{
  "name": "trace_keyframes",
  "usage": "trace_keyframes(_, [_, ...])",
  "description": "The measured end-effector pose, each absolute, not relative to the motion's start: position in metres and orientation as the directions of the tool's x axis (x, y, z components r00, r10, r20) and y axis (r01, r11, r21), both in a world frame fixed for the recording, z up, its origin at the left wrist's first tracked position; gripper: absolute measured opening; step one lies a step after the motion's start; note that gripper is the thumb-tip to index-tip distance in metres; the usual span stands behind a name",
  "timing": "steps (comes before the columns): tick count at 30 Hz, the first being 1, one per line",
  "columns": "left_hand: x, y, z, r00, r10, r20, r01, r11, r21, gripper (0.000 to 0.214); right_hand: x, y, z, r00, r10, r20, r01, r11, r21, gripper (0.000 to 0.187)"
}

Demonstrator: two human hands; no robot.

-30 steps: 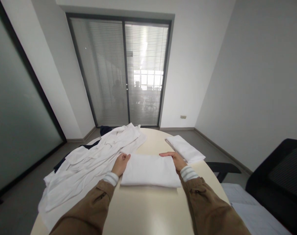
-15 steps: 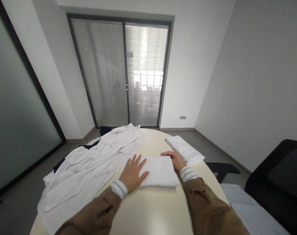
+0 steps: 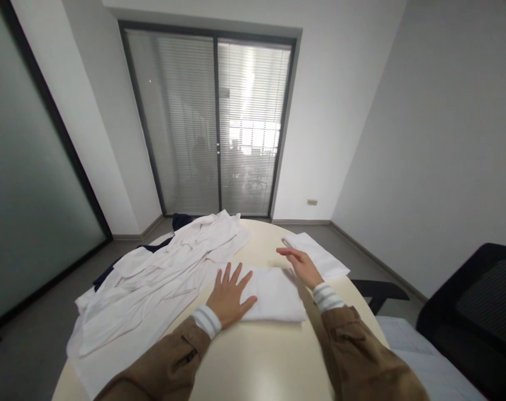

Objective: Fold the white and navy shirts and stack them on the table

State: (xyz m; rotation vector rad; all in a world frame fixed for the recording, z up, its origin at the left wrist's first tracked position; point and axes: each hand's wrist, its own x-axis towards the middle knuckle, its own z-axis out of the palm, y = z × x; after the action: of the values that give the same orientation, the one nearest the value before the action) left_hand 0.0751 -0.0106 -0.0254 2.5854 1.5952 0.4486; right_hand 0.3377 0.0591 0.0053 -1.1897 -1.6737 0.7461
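Observation:
A folded white cloth (image 3: 273,295) lies flat on the cream round table (image 3: 253,356) in front of me. My left hand (image 3: 230,295) rests on its left part, palm down with the fingers spread. Just above the cloth's far right corner is my right hand (image 3: 303,267), its fingers stretched out and nothing held. Beyond that hand sits a second folded white cloth (image 3: 319,256), close to the table's right edge; my wrist and hand cover part of its near side.
Loose, crumpled white garments (image 3: 161,289) spread over the table's left side, with dark navy fabric (image 3: 181,221) behind them. A black office chair (image 3: 473,317) stands at the right, near white fabric (image 3: 419,351). Glass doors with blinds (image 3: 211,122) are at the back.
My right hand has lifted off the folded cloth's right edge and moved slightly up and right. My left hand stays spread on the cloth.

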Motion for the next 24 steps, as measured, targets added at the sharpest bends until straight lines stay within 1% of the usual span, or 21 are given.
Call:
trace_keyframes(2, [0.075,-0.01,-0.027,0.41,0.888,0.21,0.868,-0.45,0.21,0.068,0.312,0.04,0.018,-0.243,0.908,0.342,0.535,0.419,-0.733,0.041])
trace_keyframes(4, [0.074,-0.01,-0.028,0.406,0.889,0.212,0.868,-0.448,0.215,0.07,0.287,0.02,0.019,-0.384,0.884,0.266,0.665,0.465,-0.585,0.052])
trace_keyframes(5, [0.074,-0.009,-0.029,0.403,0.89,0.213,0.868,-0.446,0.22,0.07,0.277,0.012,0.015,-0.411,0.891,0.193,0.73,0.449,-0.515,0.055])
trace_keyframes(6, [0.074,-0.009,-0.029,0.396,0.893,0.212,0.869,-0.439,0.227,0.068,0.27,0.005,0.01,-0.403,0.905,0.14,0.786,0.42,-0.454,0.057])
trace_keyframes(8, [0.075,-0.008,-0.03,0.375,0.906,0.197,0.878,-0.416,0.239,0.065,0.262,-0.002,-0.001,-0.371,0.926,0.068,0.851,0.369,-0.373,0.06])
trace_keyframes(11, [0.076,-0.008,-0.031,0.334,0.926,0.176,0.899,-0.369,0.236,0.064,0.263,-0.003,-0.013,-0.327,0.943,0.056,0.883,0.326,-0.337,0.061])
trace_keyframes(14, [0.078,-0.009,-0.03,0.307,0.938,0.163,0.91,-0.339,0.237,0.064,0.266,-0.003,-0.016,-0.268,0.957,0.108,0.901,0.289,-0.323,0.064])
trace_keyframes(17, [0.076,-0.007,-0.033,0.307,0.938,0.165,0.901,-0.342,0.267,0.062,0.268,-0.004,-0.016,-0.243,0.96,0.14,0.906,0.276,-0.322,0.064])
trace_keyframes(19, [0.074,-0.004,-0.039,0.294,0.934,0.202,0.89,-0.344,0.298,0.059,0.27,-0.004,-0.017,-0.248,0.958,0.145,0.898,0.283,-0.336,0.061])
trace_keyframes(21, [0.072,-0.001,-0.046,0.25,0.929,0.271,0.881,-0.335,0.334,0.057,0.273,-0.002,-0.02,-0.209,0.966,0.154,0.903,0.251,-0.349,0.059])
trace_keyframes(24, [0.069,0.006,-0.057,0.116,0.92,0.374,0.871,-0.275,0.406,0.057,0.28,0.002,-0.023,-0.039,0.989,0.143,0.928,0.089,-0.361,0.064])
